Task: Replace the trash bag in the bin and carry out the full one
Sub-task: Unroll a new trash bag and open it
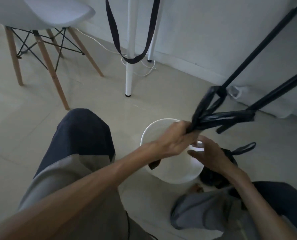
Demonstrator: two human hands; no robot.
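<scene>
Here the white bin (173, 163) stands on the pale floor (100, 108), between the person's 2 knees, and bare floor lies open beyond it toward the wall. A white table leg (129, 54) rises behind the bin, with a black strap (133, 59) looped round it, and a chair (40, 32) on wooden legs stands well to the left. 2 black tripod legs (258, 49) slant in from the upper right, their lower ends near the bin's far rim.

The left hand (173, 137) is over the bin's mouth, fingers curled tight round a bunched new black bag (217, 116), whose twisted length and handle loops stretch up and to the right from the fist. The right hand (208, 153) hovers just beside it over the bin's right rim, fingers spread and relaxed, gripping nothing I can see.

The bin's inside looks white and unlined. The full black bag (229, 163), its handles knotted at the top, sits on the floor touching the bin's right side, partly hidden behind the right forearm.
</scene>
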